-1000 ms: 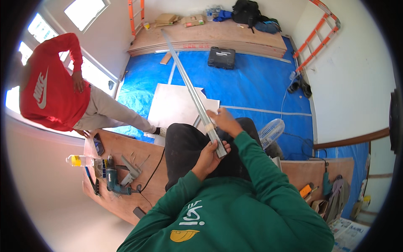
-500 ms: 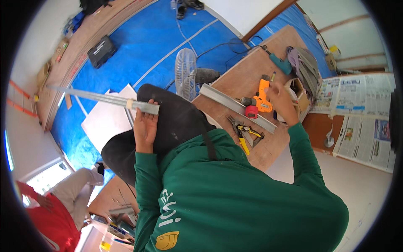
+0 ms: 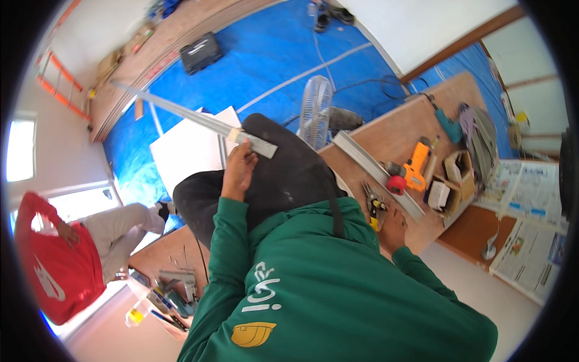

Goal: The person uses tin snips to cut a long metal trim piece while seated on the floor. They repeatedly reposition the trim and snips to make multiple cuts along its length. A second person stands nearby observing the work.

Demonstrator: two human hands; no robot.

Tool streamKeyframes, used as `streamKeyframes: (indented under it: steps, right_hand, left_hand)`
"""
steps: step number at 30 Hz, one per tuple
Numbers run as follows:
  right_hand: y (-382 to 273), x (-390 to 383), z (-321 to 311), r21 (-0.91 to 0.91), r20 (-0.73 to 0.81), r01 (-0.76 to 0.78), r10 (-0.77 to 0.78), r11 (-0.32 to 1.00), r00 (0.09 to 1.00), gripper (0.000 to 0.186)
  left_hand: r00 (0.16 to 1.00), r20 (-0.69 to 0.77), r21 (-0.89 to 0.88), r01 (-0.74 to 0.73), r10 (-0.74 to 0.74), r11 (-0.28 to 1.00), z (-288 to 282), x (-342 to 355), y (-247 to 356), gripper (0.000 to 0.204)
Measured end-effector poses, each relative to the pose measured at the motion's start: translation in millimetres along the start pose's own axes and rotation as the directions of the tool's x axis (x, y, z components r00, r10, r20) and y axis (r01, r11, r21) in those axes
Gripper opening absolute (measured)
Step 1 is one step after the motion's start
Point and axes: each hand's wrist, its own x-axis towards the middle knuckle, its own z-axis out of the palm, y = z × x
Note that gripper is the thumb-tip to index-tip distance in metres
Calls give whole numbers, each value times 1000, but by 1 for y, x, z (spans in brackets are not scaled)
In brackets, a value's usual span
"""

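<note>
My left hand (image 3: 240, 166) grips long galvanized metal channels (image 3: 199, 120), bundled with pale tape near my end and slanting up leftward across my dark-trousered legs (image 3: 277, 181). My right hand (image 3: 393, 228) is low at the wooden bench (image 3: 422, 235), fingers curled at the yellow-handled metal snips (image 3: 375, 214). Beside it lie a short metal channel (image 3: 362, 157), an orange cordless drill (image 3: 417, 161) and a red tape measure (image 3: 396, 185). Farther right are an open cardboard box (image 3: 459, 172) and a teal power tool (image 3: 446, 123).
A co-worker in red (image 3: 60, 265) is at the left, near a second tool-laden bench (image 3: 151, 259). A fan (image 3: 313, 108) and a black case (image 3: 202, 53) stand on blue sheeting (image 3: 271, 66). An orange ladder (image 3: 60, 87) leans left; newspapers (image 3: 525, 253) cover a right-hand surface.
My view has swung right toward the bench. My right hand left the channels, was raised beside the drill, then came down to the snips. My left hand keeps hold of the channels.
</note>
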Motion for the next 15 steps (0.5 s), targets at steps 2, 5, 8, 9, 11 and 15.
streamKeyframes:
  steps: [2,5,8,9,11,15]
  right_hand:
    - [-5,3,-24,-38,50,19,-17,999,999,115]
    - [1,-6,-55,-51,56,101,-99,994,994,107]
    - [15,-2,-73,165,58,258,-270,952,961,96]
    - [12,-3,-85,248,66,328,-354,911,933,93]
    - [-15,0,-120,346,75,398,-448,849,891,87]
    - [-76,22,-148,362,-33,601,-635,713,772,78]
  left_hand:
    - [994,-17,-127,-109,108,986,11,-7,-4,21]
    - [989,-58,-372,-149,138,916,49,-41,30,24]
    - [995,-51,-588,-103,90,802,28,-38,41,34]
    - [997,-32,-654,-72,67,753,16,-32,38,39]
    - [989,-39,-609,-138,144,781,5,-25,29,51]
    - [973,-65,-623,-213,222,752,10,-27,37,49]
